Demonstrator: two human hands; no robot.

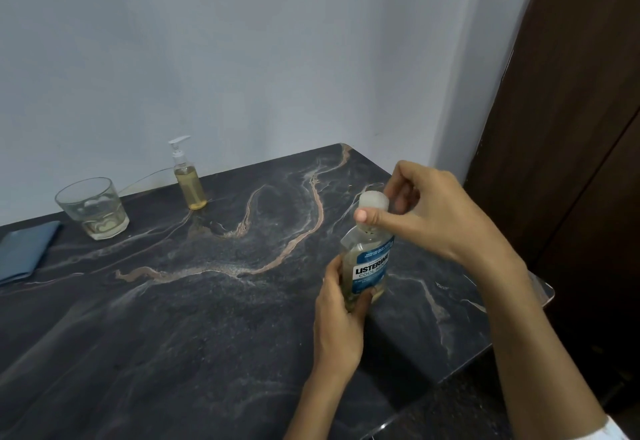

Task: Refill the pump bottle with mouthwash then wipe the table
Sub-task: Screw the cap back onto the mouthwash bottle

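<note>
Marble-patterned table [194,318], dark with pale and tan veins, fills the lower part of the view and meets a plain grey wall [242,41] at the back; a dark wooden door [571,127] stands to the right. Near the table's right side, the mouthwash bottle [369,266] stands upright, clear with a blue label and pale liquid inside. The left hand [341,315] grips the bottle's lower body, fingers curled round it from the left. The right hand [426,211] comes in from above and the right, thumb and fingers pinching the bottle's clear cap [373,201], which sits on the neck; whether it is loosened cannot be told. At the far left edge lies a folded blue cloth [26,250], flat on the table. Just beside it to the right stands a clear drinking glass [92,209] with a little pale liquid at the bottom. Further right, close to the wall and well apart from the hands, stands the pump bottle [188,179], upright, with a white pump head and yellowish liquid filling most of it.
</note>
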